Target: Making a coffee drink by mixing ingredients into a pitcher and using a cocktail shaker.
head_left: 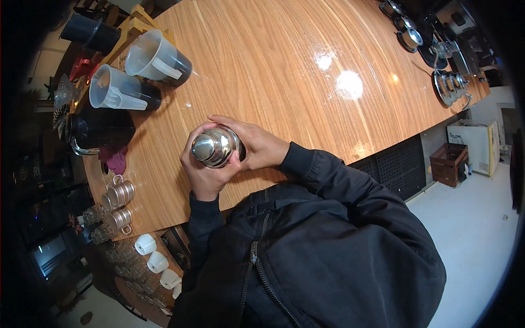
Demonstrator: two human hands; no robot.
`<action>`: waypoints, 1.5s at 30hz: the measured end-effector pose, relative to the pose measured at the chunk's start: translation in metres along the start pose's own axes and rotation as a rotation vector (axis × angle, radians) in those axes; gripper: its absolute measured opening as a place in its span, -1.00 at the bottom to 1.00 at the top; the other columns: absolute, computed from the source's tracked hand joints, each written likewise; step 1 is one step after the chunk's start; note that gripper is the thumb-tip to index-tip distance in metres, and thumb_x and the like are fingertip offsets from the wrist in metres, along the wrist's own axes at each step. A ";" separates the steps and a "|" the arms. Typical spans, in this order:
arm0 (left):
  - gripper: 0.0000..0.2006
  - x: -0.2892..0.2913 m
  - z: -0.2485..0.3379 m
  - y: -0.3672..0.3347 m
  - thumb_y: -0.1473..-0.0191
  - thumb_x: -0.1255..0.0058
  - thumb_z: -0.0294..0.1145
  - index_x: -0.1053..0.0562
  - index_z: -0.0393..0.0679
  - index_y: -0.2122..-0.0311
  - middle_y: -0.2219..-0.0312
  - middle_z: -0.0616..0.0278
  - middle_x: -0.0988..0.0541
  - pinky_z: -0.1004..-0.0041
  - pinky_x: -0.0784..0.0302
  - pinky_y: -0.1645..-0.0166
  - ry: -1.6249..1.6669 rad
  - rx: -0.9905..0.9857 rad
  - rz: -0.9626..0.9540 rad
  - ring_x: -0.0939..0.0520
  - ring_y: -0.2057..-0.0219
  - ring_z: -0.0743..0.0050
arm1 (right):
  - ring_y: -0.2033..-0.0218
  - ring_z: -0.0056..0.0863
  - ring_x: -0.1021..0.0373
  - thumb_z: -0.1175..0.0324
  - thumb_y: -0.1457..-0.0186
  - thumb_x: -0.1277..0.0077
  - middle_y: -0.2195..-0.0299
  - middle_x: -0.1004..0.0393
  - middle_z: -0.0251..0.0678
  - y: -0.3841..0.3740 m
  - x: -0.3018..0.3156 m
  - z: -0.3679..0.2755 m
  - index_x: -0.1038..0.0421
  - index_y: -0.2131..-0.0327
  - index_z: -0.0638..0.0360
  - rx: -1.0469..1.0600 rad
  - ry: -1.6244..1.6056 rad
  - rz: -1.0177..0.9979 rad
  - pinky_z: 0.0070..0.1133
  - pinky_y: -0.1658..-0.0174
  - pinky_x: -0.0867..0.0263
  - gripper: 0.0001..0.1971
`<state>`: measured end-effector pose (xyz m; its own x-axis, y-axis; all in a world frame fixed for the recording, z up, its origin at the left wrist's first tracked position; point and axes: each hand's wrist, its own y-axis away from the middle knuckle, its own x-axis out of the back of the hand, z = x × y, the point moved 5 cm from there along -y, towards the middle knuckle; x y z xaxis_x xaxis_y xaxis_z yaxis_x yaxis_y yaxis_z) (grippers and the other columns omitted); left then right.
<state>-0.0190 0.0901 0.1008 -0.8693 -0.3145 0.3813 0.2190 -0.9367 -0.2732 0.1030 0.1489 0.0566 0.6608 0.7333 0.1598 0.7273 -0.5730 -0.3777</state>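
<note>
A shiny metal cocktail shaker [217, 146] with a domed cap is held over the near edge of the wooden counter. Its cap tilts toward the left and its rounded shoulder reflects the lights. My left hand [203, 176] wraps round its near-left side, fingers curled along the body. From the right, my right hand [256, 143] closes round the other side, its fingers reaching over the far side. Between them the two hands cover most of the lower body, so its base is hidden.
Two translucent measuring jugs [158, 57] with dark liquid stand at the left on the wooden counter [273, 60], beside a black container [104, 130] and a purple cloth [114, 159]. Copper-coloured mugs [120, 192] and white cups [157, 262] are nearer. A metal rack [451, 87] sits far right.
</note>
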 end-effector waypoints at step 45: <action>-0.47 -0.006 -0.018 0.013 0.28 -0.41 -0.24 -0.46 -0.27 0.19 0.39 0.19 -0.61 0.43 -0.55 0.25 0.051 -0.030 0.107 -0.64 0.38 0.42 | 0.15 -0.15 -0.28 -0.20 -0.27 0.35 0.23 -0.37 -0.06 -0.109 -0.016 -0.076 -0.30 -0.04 0.15 0.223 0.222 -0.240 -0.32 -0.01 -0.18 -0.39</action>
<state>-0.0187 0.0831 0.0788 -0.8630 -0.4039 0.3034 0.2995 -0.8928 -0.3364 0.0276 0.1722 0.1643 0.5188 0.7257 0.4519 0.8239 -0.2833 -0.4909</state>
